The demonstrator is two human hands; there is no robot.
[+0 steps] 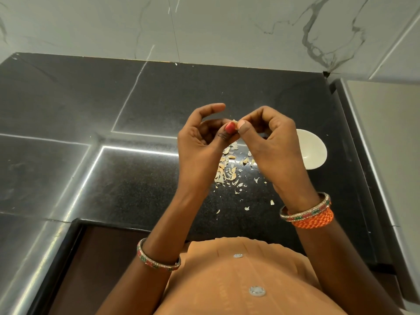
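Clove (234,121), small, pale: pinched between thumbs of your left hand (200,142) and right hand (272,142), above papery peels (227,172) on speckled counter (147,189).

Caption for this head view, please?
Left hand and right hand pinch a pale piece above peel scraps on black counter.

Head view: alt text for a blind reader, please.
A left hand and right hand pinch a small pale piece together above a speckled black stone counter. Pale papery peel scraps lie beneath, with a round white bowl partly behind the right hand.
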